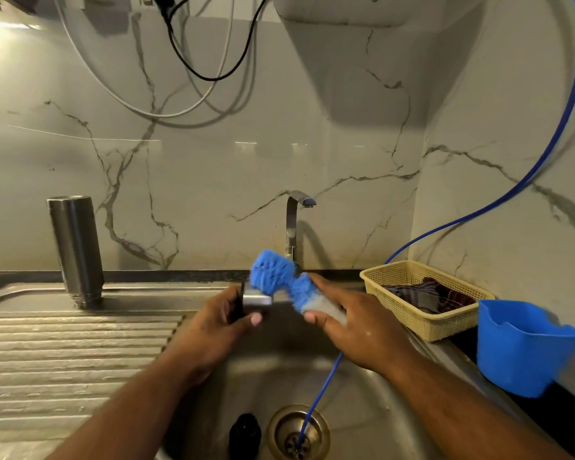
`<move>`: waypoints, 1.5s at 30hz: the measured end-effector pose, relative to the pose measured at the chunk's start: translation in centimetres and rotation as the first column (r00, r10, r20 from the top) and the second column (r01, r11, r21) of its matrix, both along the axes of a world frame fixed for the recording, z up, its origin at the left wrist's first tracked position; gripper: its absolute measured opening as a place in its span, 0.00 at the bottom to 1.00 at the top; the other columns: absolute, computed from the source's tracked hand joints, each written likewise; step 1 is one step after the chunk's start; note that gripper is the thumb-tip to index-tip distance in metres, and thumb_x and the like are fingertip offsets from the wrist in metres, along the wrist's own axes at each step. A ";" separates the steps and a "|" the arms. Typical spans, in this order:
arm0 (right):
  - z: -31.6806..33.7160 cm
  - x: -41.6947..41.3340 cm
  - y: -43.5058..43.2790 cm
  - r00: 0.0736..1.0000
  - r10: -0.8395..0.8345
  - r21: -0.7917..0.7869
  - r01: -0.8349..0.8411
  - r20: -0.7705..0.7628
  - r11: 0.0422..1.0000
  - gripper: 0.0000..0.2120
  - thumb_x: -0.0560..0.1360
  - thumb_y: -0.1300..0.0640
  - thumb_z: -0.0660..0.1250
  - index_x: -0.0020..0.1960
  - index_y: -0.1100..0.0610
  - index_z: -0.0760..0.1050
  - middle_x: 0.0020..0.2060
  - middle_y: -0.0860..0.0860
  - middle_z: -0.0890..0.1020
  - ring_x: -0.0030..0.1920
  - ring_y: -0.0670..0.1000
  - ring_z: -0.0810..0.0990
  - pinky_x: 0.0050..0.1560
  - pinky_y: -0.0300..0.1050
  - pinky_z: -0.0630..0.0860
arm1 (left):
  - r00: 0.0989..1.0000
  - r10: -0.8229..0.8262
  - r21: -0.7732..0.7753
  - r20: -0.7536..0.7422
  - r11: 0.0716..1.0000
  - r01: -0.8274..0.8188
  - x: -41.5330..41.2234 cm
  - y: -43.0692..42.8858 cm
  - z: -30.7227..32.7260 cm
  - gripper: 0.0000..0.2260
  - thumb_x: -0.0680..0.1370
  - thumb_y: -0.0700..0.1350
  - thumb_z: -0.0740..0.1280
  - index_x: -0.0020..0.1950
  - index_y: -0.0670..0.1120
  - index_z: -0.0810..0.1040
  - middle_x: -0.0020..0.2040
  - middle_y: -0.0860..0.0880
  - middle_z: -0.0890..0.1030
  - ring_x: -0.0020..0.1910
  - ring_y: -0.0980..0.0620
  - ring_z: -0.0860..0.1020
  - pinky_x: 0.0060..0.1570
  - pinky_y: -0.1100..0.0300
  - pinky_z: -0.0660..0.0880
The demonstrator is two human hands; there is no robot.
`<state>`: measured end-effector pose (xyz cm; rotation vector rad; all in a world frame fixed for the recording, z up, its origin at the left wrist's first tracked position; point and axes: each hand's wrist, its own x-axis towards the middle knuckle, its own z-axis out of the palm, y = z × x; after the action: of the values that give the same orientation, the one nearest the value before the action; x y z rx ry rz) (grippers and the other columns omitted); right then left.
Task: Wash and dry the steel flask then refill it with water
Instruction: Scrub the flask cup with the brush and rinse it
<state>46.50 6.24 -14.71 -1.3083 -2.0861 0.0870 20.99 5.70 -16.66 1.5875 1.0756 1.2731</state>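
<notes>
Found both forearms stretched forward just in front of the tap (292, 227). Noted left hand (226, 317) curled round a small steel cap (256, 298), and right hand (356, 327) pinching a blue bottle brush (276, 275) between thumb and fingers. Located steel flask (75, 247) inverted on the ribbed surface (63, 343), well left of the tap, apart from both hands.

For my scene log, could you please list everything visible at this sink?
flask: one, steel, mouth down on the draining board, left
tap: one, steel, behind the sink
brush: one, blue, over the sink
cap: one, steel, over the sink
basket: one, beige, right of the sink
cloth: one, dark, in the basket
jug: one, blue, far right
hose: one, blue, into the drain
small object: one, black, sink bottom
left hand: grips the cap
right hand: holds the brush
</notes>
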 end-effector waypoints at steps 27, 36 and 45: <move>0.0 0.4 -0.2 0.995 0.037 -0.039 -0.041 -0.095 0.998 0.33 0.74 0.30 0.64 0.76 0.26 0.54 0.66 0.41 0.79 0.62 0.44 0.78 0.62 0.50 0.78 | 0.998 -0.036 0.043 0.056 0.999 0.034 0.2 -0.2 0.9 0.13 0.75 0.42 0.72 0.60 0.42 0.82 0.54 0.43 0.86 0.56 0.45 0.83 0.56 0.59 0.80; -0.1 0.7 -0.2 0.993 0.052 -0.028 -0.055 -0.102 0.998 0.34 0.74 0.30 0.64 0.76 0.26 0.53 0.67 0.39 0.79 0.62 0.42 0.78 0.62 0.51 0.78 | 0.989 -0.055 0.046 0.136 0.998 0.049 0.3 -0.2 0.7 0.15 0.76 0.40 0.70 0.62 0.39 0.78 0.51 0.42 0.86 0.48 0.51 0.84 0.45 0.65 0.78; 0.3 0.3 -0.7 0.999 0.051 0.016 -0.050 -0.016 0.999 0.34 0.76 0.32 0.64 0.77 0.28 0.53 0.66 0.41 0.79 0.61 0.44 0.78 0.62 0.48 0.77 | 0.998 -0.041 0.062 0.041 0.997 0.038 0.2 -0.3 0.8 0.14 0.78 0.35 0.68 0.64 0.42 0.77 0.56 0.44 0.85 0.58 0.46 0.83 0.57 0.60 0.80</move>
<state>46.83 5.57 -14.38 -1.2419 -2.1025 0.1025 21.21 5.36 -15.84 1.6118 0.9828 1.3183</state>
